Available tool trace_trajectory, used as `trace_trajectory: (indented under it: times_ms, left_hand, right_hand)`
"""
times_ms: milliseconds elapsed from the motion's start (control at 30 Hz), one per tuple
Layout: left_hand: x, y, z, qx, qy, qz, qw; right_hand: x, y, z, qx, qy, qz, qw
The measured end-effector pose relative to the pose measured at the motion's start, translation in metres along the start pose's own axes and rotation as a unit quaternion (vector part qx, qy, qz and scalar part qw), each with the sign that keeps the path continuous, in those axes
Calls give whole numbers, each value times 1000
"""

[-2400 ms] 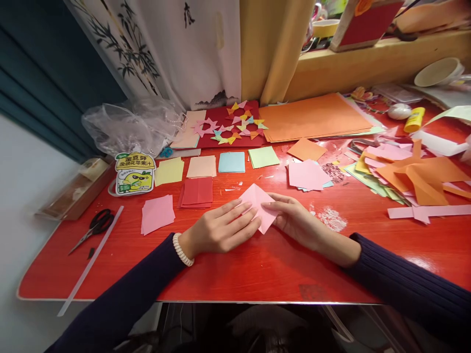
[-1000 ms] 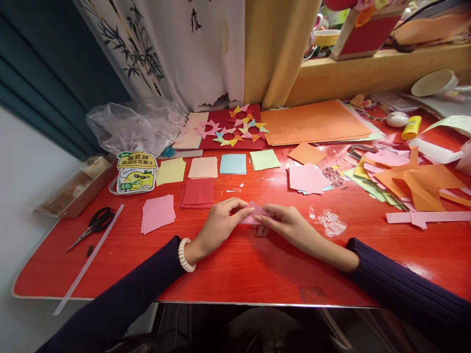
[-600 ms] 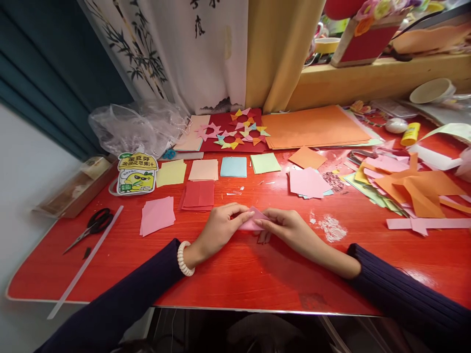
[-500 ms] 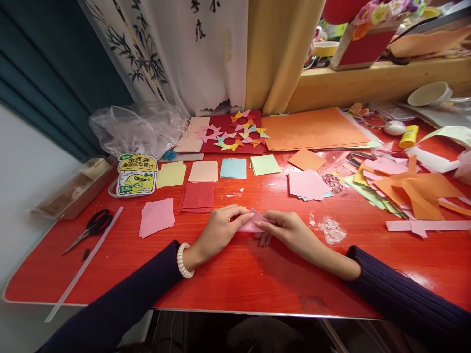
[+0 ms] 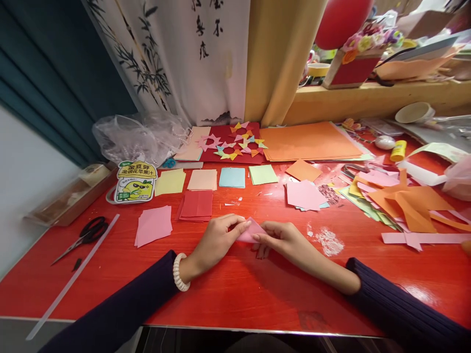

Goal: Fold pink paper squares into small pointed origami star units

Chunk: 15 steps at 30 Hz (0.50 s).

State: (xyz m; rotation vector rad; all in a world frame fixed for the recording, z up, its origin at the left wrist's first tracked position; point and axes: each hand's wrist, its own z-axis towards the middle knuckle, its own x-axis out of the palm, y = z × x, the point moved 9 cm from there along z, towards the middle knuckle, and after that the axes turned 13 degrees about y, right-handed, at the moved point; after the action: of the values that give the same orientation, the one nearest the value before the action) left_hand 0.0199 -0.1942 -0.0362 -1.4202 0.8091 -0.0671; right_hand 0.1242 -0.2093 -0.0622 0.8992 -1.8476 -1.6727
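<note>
1. Taking the folded pink paper as the clock's centre, black-handled scissors (image 5: 93,229) lie at nine o'clock; nearer on that side are pink squares (image 5: 153,225); red squares (image 5: 197,203) sit at ten.
2. The left hand (image 5: 217,240) pinches the paper's nine o'clock end, thumb on top.
3. The folded pink paper (image 5: 256,227) is held between both hands; whether it touches the table is unclear; it should be light, thin and crisp enough to keep a crease, yet easily dented; the outer edges look the safest hold, with light pressure.
4. The right hand (image 5: 287,240) grips its three o'clock end; orange scraps (image 5: 415,201) lie beyond.
</note>
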Motion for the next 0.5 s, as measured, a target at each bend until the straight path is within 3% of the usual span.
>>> trace_trajectory:
  times_ms: [500]
  left_hand:
    - [0, 3, 0, -6, -6, -3, 1000]
  right_hand:
    - [-1, -5, 2, 22, 4, 3, 1000]
